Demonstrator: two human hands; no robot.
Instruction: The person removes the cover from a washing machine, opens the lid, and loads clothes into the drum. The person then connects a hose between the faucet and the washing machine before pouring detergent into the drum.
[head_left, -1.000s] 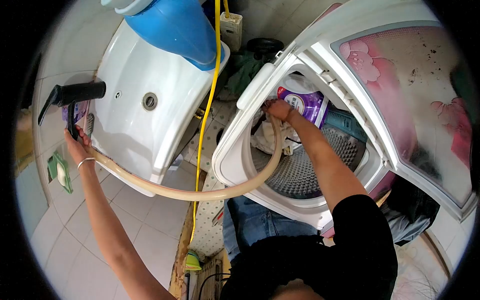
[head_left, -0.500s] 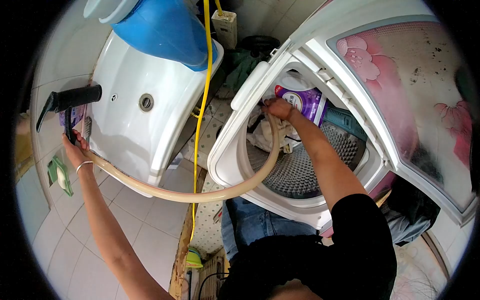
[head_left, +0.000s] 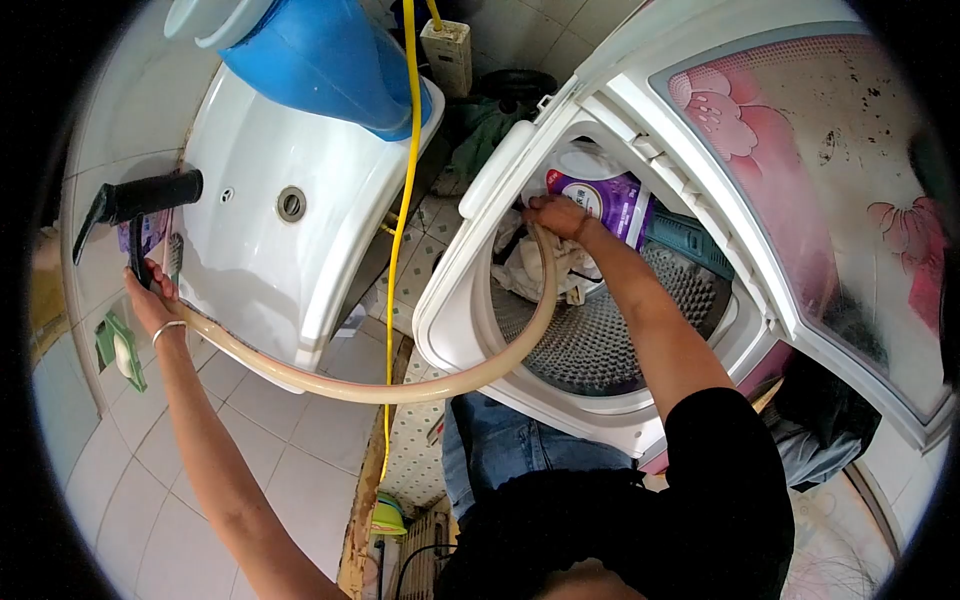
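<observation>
A beige hose (head_left: 470,377) curves from the black faucet (head_left: 152,196) at the sink over to the top-loading washing machine (head_left: 463,318). My left hand (head_left: 152,298) is closed around the hose's end, up against the faucet's downward spout. Inside the machine's opening, my right hand (head_left: 558,217) grips the other end of the hose, fingers curled. Below that hand lies pale cloth (head_left: 545,268) in the metal drum (head_left: 650,330). A purple-labelled container (head_left: 625,205) sits just behind the right hand. Whether water runs through the hose cannot be seen.
The white sink (head_left: 245,240) holds a large blue container (head_left: 320,65) at its far end. A yellow cord (head_left: 402,250) hangs between sink and machine. The machine's flowered lid (head_left: 780,180) stands raised at right. A green soap dish (head_left: 118,350) is on the left wall.
Both hands stay on the hose in nearly the same places. The view has shifted slightly, and a bit more of the pale cloth shows beneath my right hand.
</observation>
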